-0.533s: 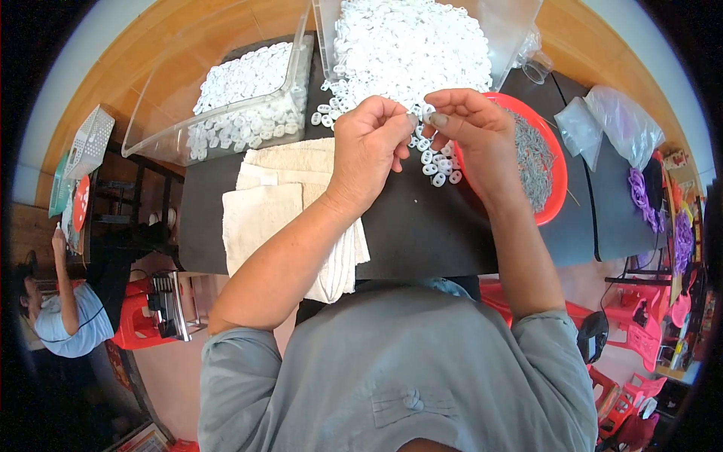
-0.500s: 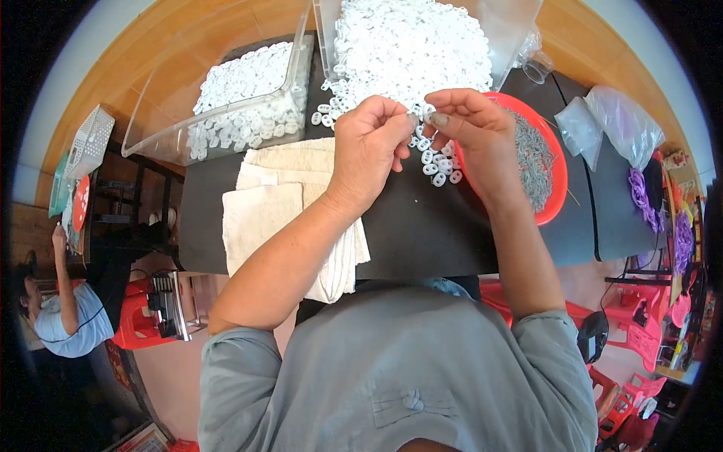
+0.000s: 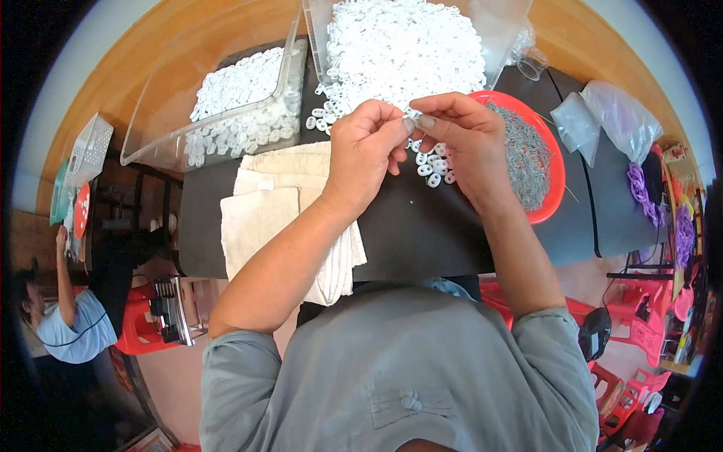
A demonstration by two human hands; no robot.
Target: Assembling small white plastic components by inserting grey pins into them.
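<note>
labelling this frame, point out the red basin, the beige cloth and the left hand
red basin [image 3: 558, 172]: head view, right side of its rim
beige cloth [image 3: 258, 226]: head view, flat left part
left hand [image 3: 358, 145]: head view, back of the hand

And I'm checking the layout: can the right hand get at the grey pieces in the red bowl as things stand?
Probably yes: the right hand is close to the open red bowl, and nothing seems to cover the grey pieces. What that hand may hold is unclear.
</note>
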